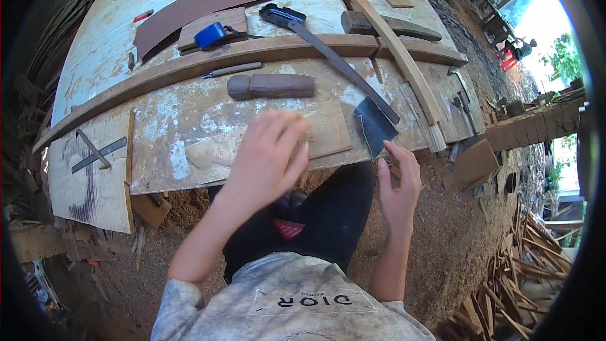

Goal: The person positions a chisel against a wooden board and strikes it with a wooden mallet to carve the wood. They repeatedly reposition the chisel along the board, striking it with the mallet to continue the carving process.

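Facing dark sheet (374, 125) ahead, right hand (401, 191) is half-open; left hand (262, 152) loosely curled, grips unclear. Sheet's likely light, flexible: pinch nearest corner.

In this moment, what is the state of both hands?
Left hand: partly curled above thin board; holding cannot be told.
Right hand: open, beside dark sheet.

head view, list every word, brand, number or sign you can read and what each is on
"DIOR" on the shirt, upside down in view.
"PARIS", smaller, same shirt, also upside down.
Any markings on the blue object, grey strip or red patch: too small or blurred to read.
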Tool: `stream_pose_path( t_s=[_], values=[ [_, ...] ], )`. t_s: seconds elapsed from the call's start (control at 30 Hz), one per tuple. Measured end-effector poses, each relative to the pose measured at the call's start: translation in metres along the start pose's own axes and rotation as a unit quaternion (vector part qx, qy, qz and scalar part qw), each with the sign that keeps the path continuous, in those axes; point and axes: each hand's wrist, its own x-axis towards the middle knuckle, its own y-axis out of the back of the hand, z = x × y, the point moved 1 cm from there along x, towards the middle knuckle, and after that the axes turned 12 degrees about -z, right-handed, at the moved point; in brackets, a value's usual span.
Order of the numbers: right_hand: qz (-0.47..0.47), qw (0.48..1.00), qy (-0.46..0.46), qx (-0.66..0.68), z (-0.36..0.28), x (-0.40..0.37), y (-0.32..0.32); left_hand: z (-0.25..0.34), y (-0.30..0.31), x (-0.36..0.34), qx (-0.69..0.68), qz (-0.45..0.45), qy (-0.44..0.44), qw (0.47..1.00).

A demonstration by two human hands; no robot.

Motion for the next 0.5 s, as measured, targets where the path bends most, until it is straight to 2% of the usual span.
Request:
stream_pose_path(
  t_s=[0.1,0.23,0.37,0.5],
  values=[
    [0.016,1.0,0.005,0.016,0.002,0.002,0.001,-0.008,0.008,0.024,0.08,-0.005,0.001,0.997],
    [0.054,0.998,0.011,0.038,0.014,-0.004,-0.002,0.0,0.003,0.028,0.027,-0.019,0.007,0.999],
    [0.045,0.997,0.011,0.058,0.017,-0.011,-0.009,-0.009,-0.012,0.015,0.003,-0.032,0.027,0.999],
    [0.041,0.993,0.038,0.101,-0.018,0.015,-0.024,-0.026,0.005,0.004,0.004,-0.02,0.065,0.998]
  ],
)
